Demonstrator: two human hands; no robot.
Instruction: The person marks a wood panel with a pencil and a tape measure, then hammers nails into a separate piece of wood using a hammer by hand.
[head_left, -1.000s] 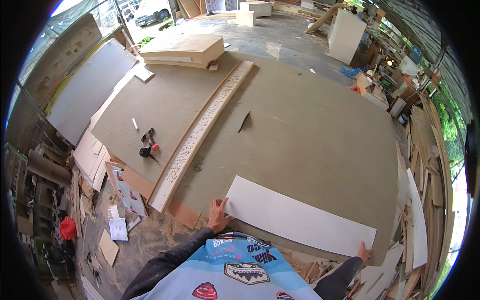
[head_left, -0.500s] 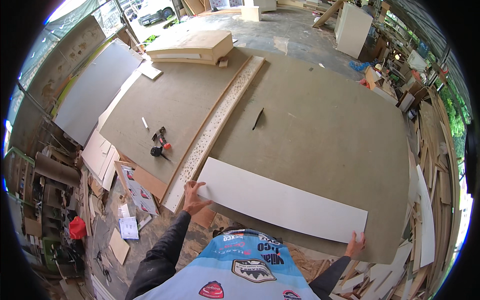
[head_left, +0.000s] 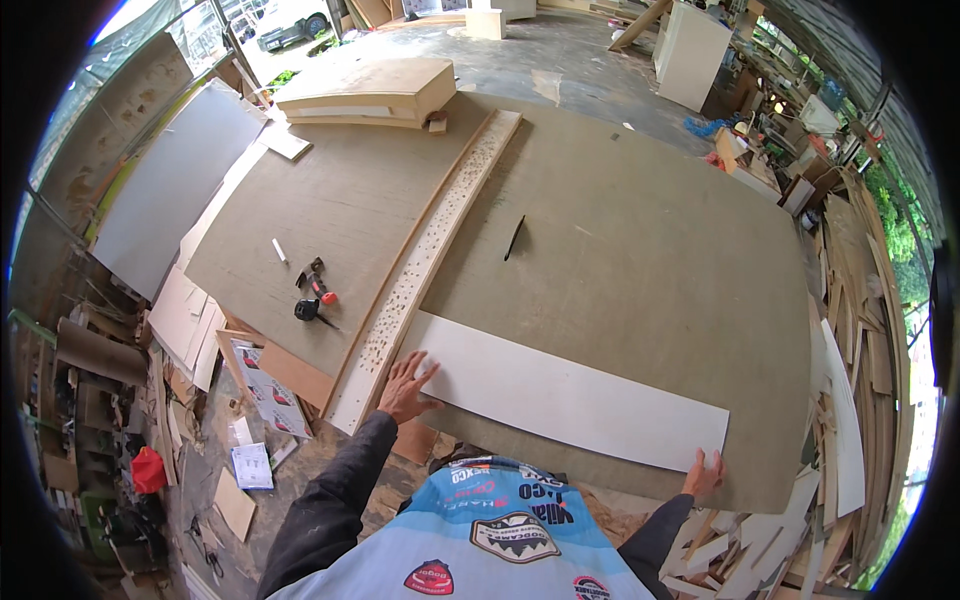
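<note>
A long white board (head_left: pixel 570 389) lies flat along the near edge of the worktable, its left end close to a long wooden piece (head_left: pixel 420 250) with a speckled top. Spread out, the fingers of my left hand (head_left: pixel 405 390) rest at the board's near left corner, thumb apart. My right hand (head_left: pixel 704 476) holds the board's near right corner with fingertips over the edge; part of its grip is hidden. Beyond the board, a thin black pen-like tool (head_left: pixel 515 238) lies on the table.
Left of the wooden piece sit a hammer (head_left: pixel 316 281), a black tape measure (head_left: pixel 308 309) and a small white stick (head_left: pixel 279 250). A pale wooden box (head_left: pixel 370 90) stands at the far left of the worktable (head_left: pixel 640 250). Offcuts are piled along the right (head_left: pixel 860 330).
My left hand has shifted slightly right and its fingers have spread out. My right hand stays at the board's corner. The view has shifted a little.
</note>
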